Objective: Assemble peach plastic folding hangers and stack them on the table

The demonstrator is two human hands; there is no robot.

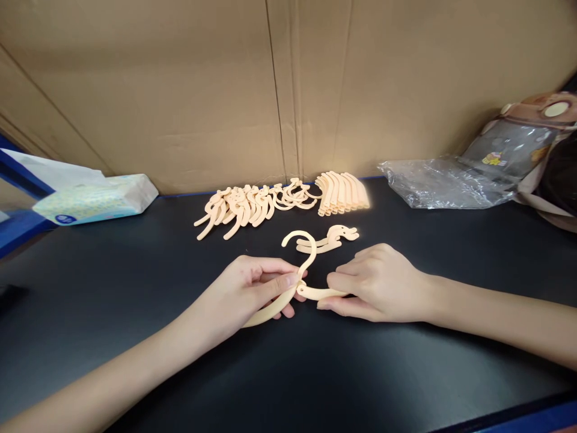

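My left hand (265,291) pinches a cream plastic folding hanger (311,249) near the base of its hook, with one curved arm running down under the palm. The hook points up and curls to the left. My right hand (376,285) is closed round the hanger's other arm (318,293), which meets the hook at a round joint. Just behind the hands, a folded hanger (331,239) lies on the black table. It is partly hidden by the hook of the held one.
Along the back lie a pile of folded hangers (243,207), loose hooks (295,195) and stacked curved arms (345,192). A tissue pack (99,201) sits at left. At right are a clear plastic bag (446,183) and a bottle (505,144). Cardboard (189,90) walls the back.
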